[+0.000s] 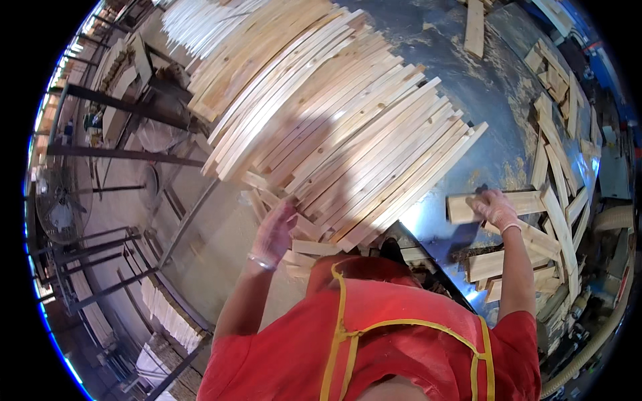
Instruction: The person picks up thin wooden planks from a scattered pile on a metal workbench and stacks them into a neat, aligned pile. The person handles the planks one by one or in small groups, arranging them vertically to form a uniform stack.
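In the head view, my right hand (496,208), in a thin pale glove, closes over the left part of a short wooden board (528,202). That board lies at the left edge of a heap of offcuts on the metal table. My left hand (276,230), also gloved, is beside the near left ends of a row of long wooden strips (374,160). Its fingers are partly apart and point away from me. I see nothing held in it, and whether it touches the strip ends is unclear.
More wood pieces (558,220) are heaped at the right of the metal table (428,47). A lone board (474,30) lies at the far side. Short blocks (314,248) sit below the strip ends. Dark metal racks (127,152) and a fan (61,207) stand left.
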A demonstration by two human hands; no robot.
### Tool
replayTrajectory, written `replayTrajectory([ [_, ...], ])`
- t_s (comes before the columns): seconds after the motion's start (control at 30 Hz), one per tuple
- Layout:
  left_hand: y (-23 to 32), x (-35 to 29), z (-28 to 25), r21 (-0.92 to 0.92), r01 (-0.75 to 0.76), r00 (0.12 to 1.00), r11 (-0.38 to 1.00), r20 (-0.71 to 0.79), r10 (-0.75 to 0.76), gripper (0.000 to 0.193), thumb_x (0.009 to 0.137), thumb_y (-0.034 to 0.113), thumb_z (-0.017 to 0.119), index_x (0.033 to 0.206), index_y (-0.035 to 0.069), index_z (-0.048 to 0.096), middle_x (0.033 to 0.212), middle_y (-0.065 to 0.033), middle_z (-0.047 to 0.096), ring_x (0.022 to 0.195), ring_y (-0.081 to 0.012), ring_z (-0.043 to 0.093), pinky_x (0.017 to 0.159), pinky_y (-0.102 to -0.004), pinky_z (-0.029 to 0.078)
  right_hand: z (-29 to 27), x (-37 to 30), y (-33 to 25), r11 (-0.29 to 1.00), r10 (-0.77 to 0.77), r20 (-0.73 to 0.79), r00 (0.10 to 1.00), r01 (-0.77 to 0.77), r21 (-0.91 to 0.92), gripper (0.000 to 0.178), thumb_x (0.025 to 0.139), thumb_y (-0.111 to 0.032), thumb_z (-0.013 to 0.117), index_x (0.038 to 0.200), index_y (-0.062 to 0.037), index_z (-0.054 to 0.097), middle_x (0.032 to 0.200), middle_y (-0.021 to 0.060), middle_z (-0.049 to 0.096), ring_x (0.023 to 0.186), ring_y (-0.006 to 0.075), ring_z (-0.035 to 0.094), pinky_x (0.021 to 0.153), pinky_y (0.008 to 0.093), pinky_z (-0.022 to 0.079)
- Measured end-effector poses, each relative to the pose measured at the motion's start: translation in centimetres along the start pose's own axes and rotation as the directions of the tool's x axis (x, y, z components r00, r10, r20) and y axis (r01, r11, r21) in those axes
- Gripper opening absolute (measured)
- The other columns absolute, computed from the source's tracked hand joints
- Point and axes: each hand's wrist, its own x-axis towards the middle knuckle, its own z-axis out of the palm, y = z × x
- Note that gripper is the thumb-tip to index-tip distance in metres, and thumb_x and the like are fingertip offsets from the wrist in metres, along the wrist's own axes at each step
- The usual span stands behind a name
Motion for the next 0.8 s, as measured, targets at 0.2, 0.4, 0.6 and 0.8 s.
replayTrajectory([
  [0.2, 11.4, 3.8, 6.6, 0.072, 0.285, 0.862, 0.956, 0.417, -0.288, 0.074, 0.104, 0.059, 0.064, 0.149, 0.001, 0.059, 0.127, -0.0212, 0.071, 0.103, -0.0339, 0.076, 0.092, -0.0523, 0.062, -0.9, -0.2, 3.1, 0.982, 0.028, 0.356, 0.934, 0.041, -0.184, 0.046, 0.089, -0.052, 0.07, 0.098, -0.0092, 0.084, 0.116, 0.016, 0.077, 0.115, 0.0347, 0.072, 0.1, 0.0446, 0.055],
  [0.4, 15.6, 6.6, 16.8, 0.736, 0.066, 0.823, 0.674, 0.341, -0.454, 0.079, 0.094, 0.013, 0.068, 0.166, -0.001, 0.037, 0.124, -0.019, 0.069, 0.098, -0.0295, 0.075, 0.083, -0.0432, 0.067, 0.0, 3.3, 5.4, 0.997, 0.06, 0.417, 0.907, -0.039, -0.06, 0.041, 0.088, -0.045, 0.066, 0.082, -0.0082, 0.083, 0.098, 0.0189, 0.08, 0.099, 0.0356, 0.077, 0.09, 0.0443, 0.058],
  [0.6, 17.8, 1.2, 15.1, 0.28, 0.337, 0.728, 0.899, 0.528, -0.437, 0.088, 0.082, 0.004, 0.068, 0.164, 0.0, 0.037, 0.137, -0.0259, 0.064, 0.102, -0.037, 0.075, 0.089, -0.0475, 0.066, -1.4, -1.0, 1.8, 0.996, -0.058, 0.146, 0.988, 0.067, -0.062, 0.052, 0.093, -0.051, 0.059, 0.102, -0.0062, 0.083, 0.113, 0.0238, 0.078, 0.11, 0.0408, 0.074, 0.096, 0.048, 0.058],
  [0.8, 4.5, -2.7, 22.8, 0.704, -0.099, 0.766, 0.703, 0.505, -0.398, 0.095, 0.085, 0.032, 0.083, 0.163, 0.0, 0.04, 0.135, -0.0238, 0.063, 0.111, -0.0314, 0.071, 0.092, -0.0426, 0.06, 1.6, -10.1, -11.7, -0.21, -0.432, -0.157, 0.888, 0.07, 0.975, 0.126, 0.084, -0.062, 0.087, 0.172, -0.0021, 0.018, 0.158, 0.0136, 0.052, 0.142, 0.023, 0.049, 0.119, 0.0365, 0.039],
])
